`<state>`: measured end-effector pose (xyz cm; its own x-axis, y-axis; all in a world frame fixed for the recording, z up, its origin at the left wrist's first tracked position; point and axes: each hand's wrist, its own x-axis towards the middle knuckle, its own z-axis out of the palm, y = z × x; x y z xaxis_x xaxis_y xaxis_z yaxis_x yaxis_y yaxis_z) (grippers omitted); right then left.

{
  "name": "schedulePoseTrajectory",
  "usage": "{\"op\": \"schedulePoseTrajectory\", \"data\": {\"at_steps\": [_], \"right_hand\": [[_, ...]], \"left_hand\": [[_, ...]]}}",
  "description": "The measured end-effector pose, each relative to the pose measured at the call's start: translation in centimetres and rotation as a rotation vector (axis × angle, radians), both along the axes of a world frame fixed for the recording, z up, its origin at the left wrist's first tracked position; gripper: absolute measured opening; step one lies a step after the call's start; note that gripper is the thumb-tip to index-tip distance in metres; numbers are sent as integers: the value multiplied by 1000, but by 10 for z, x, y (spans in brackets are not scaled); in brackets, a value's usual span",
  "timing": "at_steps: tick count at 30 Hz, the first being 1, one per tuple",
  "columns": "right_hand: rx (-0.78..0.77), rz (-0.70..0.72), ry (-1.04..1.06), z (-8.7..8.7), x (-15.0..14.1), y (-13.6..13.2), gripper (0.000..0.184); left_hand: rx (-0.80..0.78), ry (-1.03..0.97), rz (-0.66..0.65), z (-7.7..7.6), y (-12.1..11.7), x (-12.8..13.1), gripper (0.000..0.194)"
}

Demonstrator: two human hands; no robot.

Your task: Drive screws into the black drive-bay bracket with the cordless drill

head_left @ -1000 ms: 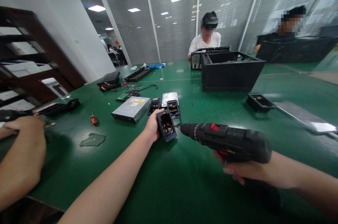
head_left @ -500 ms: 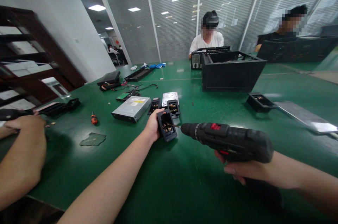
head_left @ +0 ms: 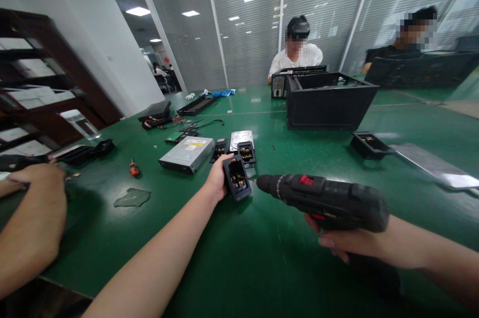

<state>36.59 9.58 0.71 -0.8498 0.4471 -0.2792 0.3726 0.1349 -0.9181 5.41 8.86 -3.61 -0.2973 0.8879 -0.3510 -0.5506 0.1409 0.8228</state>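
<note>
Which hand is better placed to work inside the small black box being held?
Probably the right hand: it holds the drill, whose bit points into the box. The left hand is occupied holding the box.

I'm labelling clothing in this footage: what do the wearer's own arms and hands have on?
The left hand and right hand are gloveless. Both forearms are bare: no sleeve, watch or bracelet shows. Rings can't be ruled out.

Where the drill bit (head_left: 248,178) ends is too small to tell.
</note>
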Motion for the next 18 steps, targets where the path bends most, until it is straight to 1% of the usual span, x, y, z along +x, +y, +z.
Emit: {"op": "schedulePoseTrajectory", "data": {"at_steps": [9, 18], "right_hand": [[-14, -3, 10, -1, 1, -1, 24], [-15, 6, -2, 1, 1, -1, 26]], "left_hand": [[5, -7, 9, 2, -1, 2, 27], [-4, -11, 3, 1, -1, 0, 27]]}}
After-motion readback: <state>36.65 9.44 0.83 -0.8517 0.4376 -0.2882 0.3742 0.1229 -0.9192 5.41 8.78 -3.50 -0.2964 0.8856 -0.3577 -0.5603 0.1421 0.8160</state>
